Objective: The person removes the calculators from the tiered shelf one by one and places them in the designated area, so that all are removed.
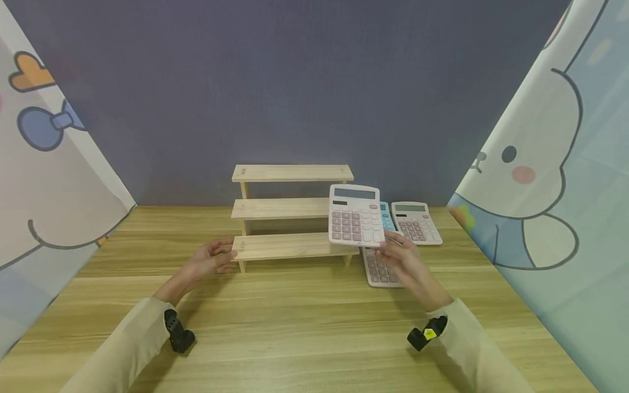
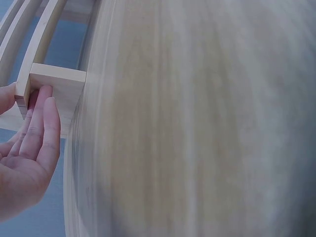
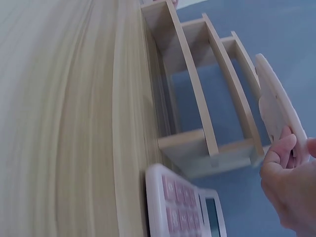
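Note:
A pink-and-white calculator [image 1: 356,215] is held up by my right hand [image 1: 407,267], pinched at its lower right corner. It tilts in front of the right end of a three-step wooden rack [image 1: 290,246]. In the right wrist view the calculator [image 3: 279,101] shows edge-on, thumb on one side and fingers under the other. My left hand [image 1: 208,259] grips the left end of the rack's lowest shelf; in the left wrist view its fingers [image 2: 33,133] reach beneath the shelf board and the thumb lies on the other side.
Right of the rack, a pink calculator [image 1: 380,270] lies partly hidden under my right hand. Behind it are a blue calculator [image 1: 387,218], mostly covered, and another pink one [image 1: 416,224]. A dark panel [image 1: 295,98] stands behind the wooden table [image 1: 295,333], with cartoon-printed sheets [image 1: 540,164] at both sides.

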A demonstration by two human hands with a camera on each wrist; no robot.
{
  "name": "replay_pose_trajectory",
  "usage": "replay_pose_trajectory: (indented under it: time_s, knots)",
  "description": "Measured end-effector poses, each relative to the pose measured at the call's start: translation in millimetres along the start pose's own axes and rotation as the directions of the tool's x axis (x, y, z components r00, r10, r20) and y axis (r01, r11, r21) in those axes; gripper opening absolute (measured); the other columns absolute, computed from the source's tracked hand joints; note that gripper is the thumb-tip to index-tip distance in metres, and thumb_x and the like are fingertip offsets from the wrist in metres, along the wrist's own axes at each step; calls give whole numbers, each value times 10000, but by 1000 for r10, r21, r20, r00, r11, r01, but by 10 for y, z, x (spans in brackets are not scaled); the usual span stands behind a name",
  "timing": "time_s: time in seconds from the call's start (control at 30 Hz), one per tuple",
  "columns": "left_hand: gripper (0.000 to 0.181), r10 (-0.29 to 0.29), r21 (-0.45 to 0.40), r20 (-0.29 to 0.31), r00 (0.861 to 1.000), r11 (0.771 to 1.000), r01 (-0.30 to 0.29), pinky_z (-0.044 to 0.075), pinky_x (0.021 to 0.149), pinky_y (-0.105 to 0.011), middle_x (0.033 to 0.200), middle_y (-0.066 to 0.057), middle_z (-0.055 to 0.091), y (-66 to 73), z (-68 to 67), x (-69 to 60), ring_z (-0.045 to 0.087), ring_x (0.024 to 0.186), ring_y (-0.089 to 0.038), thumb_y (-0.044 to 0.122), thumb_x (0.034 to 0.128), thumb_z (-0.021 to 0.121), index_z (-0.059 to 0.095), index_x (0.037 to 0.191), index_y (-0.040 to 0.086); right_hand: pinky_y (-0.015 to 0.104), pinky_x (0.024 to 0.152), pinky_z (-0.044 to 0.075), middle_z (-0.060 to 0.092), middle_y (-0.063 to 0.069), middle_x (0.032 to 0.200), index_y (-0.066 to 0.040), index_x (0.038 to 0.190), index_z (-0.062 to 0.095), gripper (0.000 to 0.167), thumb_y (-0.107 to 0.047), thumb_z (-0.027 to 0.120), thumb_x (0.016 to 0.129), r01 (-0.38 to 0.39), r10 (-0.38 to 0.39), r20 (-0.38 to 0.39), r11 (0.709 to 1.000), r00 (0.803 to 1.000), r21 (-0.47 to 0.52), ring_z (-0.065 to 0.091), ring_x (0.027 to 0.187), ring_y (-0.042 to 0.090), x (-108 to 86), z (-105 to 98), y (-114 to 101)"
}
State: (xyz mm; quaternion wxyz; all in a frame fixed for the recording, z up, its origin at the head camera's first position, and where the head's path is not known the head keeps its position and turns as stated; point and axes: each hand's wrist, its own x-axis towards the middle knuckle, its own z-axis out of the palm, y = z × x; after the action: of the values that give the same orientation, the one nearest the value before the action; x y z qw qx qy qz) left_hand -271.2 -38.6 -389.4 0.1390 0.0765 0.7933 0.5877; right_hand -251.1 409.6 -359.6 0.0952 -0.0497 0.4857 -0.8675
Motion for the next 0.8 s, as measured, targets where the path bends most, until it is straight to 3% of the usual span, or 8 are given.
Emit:
replay_pose_trajectory:
  time_s: [0.23,0.47,0.8]
  knots:
    - [672,-5,15,-10,1000,1000,5,530,869,-366,1349,-304,328,4,5,3,554,1072,-244,289,930,534,200,1417,-33,203,740,519,610,81,920,-47,1044,523,244,110,390,912,36,-38,30,998,999,52,586,784,144,-70,-209,-102]
    - [667,-7,26,-15,1000,1000,8,526,875,-379,1349,-296,337,-6,2,11,549,1086,-272,296,927,538,213,1416,-20,200,774,516,605,76,977,-54,1116,512,271,86,373,931,48,-50,63,999,997,26,583,831,137,-148,-394,-178]
    - [665,-11,32,-16,1000,999,12,525,875,-383,1346,-305,340,-20,-9,21,552,1070,-265,299,928,537,217,1413,-23,223,758,528,618,112,951,-17,1093,519,301,116,300,935,91,-97,104,994,990,65,603,829,172,-256,-592,-243]
